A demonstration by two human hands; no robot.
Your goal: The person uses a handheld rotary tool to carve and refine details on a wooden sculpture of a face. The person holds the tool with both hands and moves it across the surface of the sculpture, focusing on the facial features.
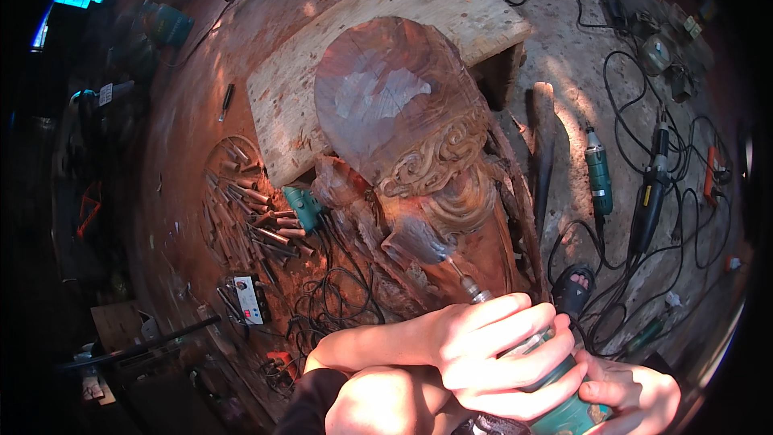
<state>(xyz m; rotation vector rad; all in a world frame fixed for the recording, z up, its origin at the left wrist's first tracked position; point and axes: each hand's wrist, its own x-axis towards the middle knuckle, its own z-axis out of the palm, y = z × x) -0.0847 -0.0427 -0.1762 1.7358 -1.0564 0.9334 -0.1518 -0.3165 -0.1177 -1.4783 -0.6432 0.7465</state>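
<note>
My left hand [499,354] is wrapped round the front of a green die grinder [568,417]. At the tool's rear end my right hand [632,395] grips the same body, low in the picture. A thin metal bit [460,272] points from the grinder up and left to a greyish patch on a large reddish-brown wood carving [463,201]. Whether the tip touches the wood, I cannot tell for certain. Swirling curls are carved across the middle of the piece. Its far end is a broad, round, smooth face with a pale sheen.
A worn wooden board [282,105] lies beyond the carving. Wooden-handled chisels [250,201] pile up on the left, near another green power tool [303,208] and a small control box [248,300]. More grinders [598,169] and tangled black cables [684,217] spread over the right floor.
</note>
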